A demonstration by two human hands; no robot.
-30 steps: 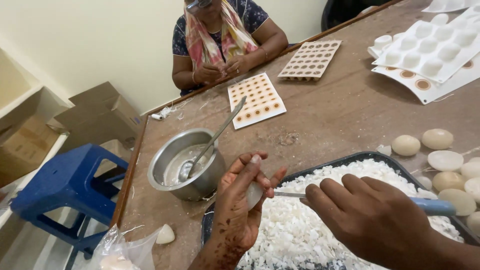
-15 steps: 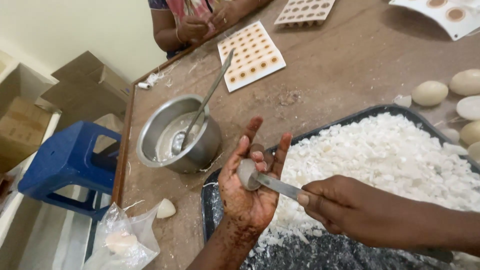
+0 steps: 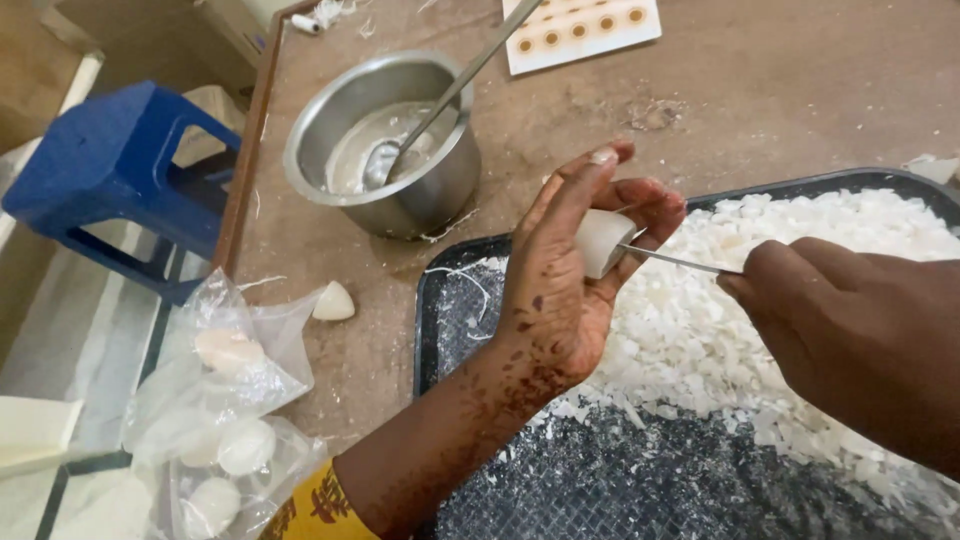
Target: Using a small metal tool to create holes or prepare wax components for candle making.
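Two hands over black tray of white shavings. Left hand clamped on white lump; right hand gripping thin knife, blade touching lump.

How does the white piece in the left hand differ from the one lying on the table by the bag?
The held piece is pinched in the left hand over the tray, with the knife blade from the right hand against it; the table piece lies loose, touched by nothing. The held piece looks blocky with a flat face; the table piece is a rounded wedge with a point. Both are off-white and waxy-looking.
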